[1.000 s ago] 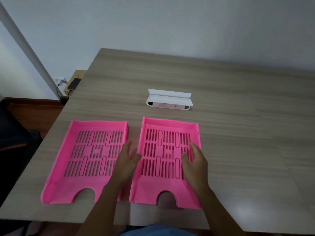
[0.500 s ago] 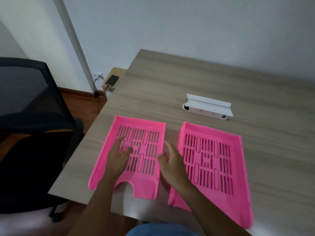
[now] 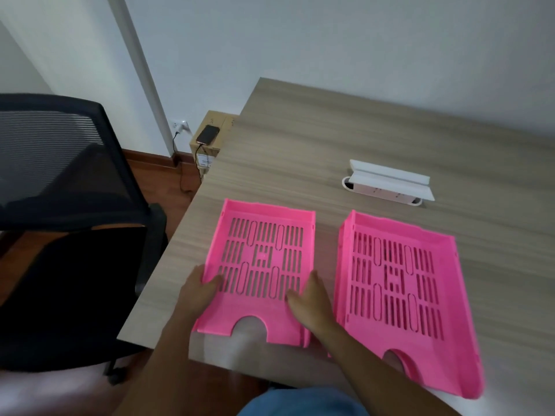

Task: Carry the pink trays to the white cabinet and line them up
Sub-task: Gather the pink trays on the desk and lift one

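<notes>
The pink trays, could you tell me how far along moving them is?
Nothing looks done: both trays sit on the wooden desk, no white cabinet in view. In hand: the left hand and right hand grip the left tray by its sides. Left: carrying it and the right tray over, lining them up.

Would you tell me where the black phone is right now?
The black phone lies on a small cardboard box on the floor, left of the wooden table, near the wall outlet.
</notes>
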The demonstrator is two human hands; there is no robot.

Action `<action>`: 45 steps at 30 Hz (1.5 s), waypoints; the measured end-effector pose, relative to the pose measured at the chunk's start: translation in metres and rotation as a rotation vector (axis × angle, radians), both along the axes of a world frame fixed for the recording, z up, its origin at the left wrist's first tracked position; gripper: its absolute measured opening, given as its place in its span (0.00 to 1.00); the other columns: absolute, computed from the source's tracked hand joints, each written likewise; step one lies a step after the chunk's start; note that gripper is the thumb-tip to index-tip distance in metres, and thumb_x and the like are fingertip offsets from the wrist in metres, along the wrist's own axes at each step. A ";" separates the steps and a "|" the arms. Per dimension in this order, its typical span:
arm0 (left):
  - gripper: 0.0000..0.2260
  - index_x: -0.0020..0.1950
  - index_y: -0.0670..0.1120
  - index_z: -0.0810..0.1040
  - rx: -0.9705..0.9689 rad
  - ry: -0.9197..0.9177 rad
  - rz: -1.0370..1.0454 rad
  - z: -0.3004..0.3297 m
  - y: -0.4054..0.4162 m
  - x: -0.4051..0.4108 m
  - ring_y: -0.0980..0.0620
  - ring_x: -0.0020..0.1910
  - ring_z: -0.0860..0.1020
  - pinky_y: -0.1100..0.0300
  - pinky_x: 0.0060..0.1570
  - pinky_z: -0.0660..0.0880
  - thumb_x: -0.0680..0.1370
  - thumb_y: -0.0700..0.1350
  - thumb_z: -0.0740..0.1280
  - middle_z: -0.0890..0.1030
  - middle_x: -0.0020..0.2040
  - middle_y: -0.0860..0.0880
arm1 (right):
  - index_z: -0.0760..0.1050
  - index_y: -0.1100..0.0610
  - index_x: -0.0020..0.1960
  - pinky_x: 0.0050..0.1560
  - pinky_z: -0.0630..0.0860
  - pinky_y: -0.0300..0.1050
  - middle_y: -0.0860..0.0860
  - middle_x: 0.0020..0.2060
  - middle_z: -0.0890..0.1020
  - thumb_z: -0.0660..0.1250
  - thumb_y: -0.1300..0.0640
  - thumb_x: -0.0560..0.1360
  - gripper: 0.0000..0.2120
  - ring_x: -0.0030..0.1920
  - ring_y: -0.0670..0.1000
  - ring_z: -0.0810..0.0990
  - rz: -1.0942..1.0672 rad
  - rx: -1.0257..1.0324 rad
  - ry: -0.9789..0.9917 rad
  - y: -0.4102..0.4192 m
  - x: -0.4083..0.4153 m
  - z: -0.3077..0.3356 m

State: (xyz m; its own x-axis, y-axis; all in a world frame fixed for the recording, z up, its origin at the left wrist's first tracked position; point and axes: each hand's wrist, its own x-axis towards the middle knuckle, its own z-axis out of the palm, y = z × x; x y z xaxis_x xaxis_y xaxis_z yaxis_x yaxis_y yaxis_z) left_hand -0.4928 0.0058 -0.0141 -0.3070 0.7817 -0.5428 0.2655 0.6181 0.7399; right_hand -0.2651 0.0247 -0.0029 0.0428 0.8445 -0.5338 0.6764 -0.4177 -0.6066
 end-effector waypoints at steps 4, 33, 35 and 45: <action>0.14 0.63 0.44 0.73 0.089 -0.054 0.018 0.018 0.002 -0.008 0.52 0.43 0.80 0.58 0.37 0.74 0.79 0.48 0.65 0.81 0.51 0.50 | 0.52 0.60 0.81 0.76 0.61 0.49 0.56 0.78 0.63 0.65 0.53 0.78 0.37 0.77 0.58 0.65 -0.014 0.191 -0.005 0.007 -0.001 0.007; 0.20 0.68 0.58 0.69 0.369 -0.277 -0.427 0.083 0.028 0.238 0.60 0.48 0.85 0.63 0.43 0.82 0.77 0.53 0.68 0.83 0.54 0.57 | 0.70 0.59 0.62 0.36 0.84 0.52 0.59 0.55 0.82 0.68 0.55 0.71 0.21 0.40 0.56 0.87 -0.529 0.281 0.648 -0.034 0.295 0.100; 0.19 0.67 0.55 0.70 0.344 -0.258 -0.436 0.078 0.026 0.255 0.58 0.48 0.86 0.62 0.42 0.83 0.77 0.52 0.68 0.84 0.54 0.54 | 0.70 0.60 0.61 0.40 0.84 0.57 0.61 0.56 0.82 0.67 0.59 0.76 0.15 0.41 0.58 0.87 -0.575 0.253 0.657 -0.036 0.313 0.090; 0.23 0.71 0.52 0.67 0.317 -0.152 -0.379 0.057 0.035 0.273 0.59 0.49 0.85 0.55 0.45 0.84 0.77 0.50 0.68 0.82 0.56 0.56 | 0.70 0.58 0.60 0.47 0.83 0.63 0.58 0.54 0.84 0.67 0.62 0.78 0.12 0.44 0.57 0.88 -0.603 0.219 0.585 -0.028 0.321 0.049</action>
State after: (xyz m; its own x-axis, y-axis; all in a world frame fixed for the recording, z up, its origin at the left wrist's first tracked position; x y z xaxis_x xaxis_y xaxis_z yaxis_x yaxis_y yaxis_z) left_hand -0.2199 0.0409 0.0433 0.0936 0.9560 -0.2780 0.3026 0.2387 0.9227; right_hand 0.0558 -0.0031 0.0456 0.2852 0.8526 -0.4379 -0.0686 -0.4376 -0.8966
